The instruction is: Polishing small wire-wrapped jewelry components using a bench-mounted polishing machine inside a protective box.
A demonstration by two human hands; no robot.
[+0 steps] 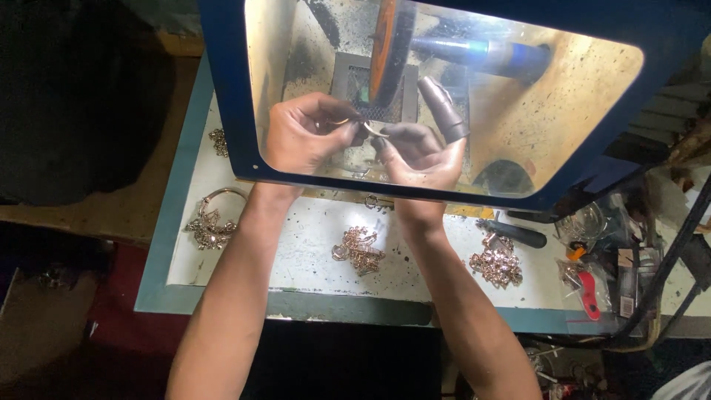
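Observation:
Both my hands reach under a blue-framed clear shield [222, 111]. My left hand [304, 133] and my right hand [426, 152] pinch a small thin metal ring [372, 130] between their fingertips. They hold it just below an orange polishing wheel [385, 44] on a blue spindle [481, 52]. A dark rubber cot covers the raised finger [443, 107] of my right hand. A dark mesh grate [355, 92] lies behind the wheel.
Rose-gold jewellery pieces lie on the white tray [311, 259]: a heap in the middle [358, 250], another at the right [496, 263], a bangle with ornaments at the left [211, 218]. A dark-handled tool [515, 233] and red-handled clutter [589, 292] sit at the right.

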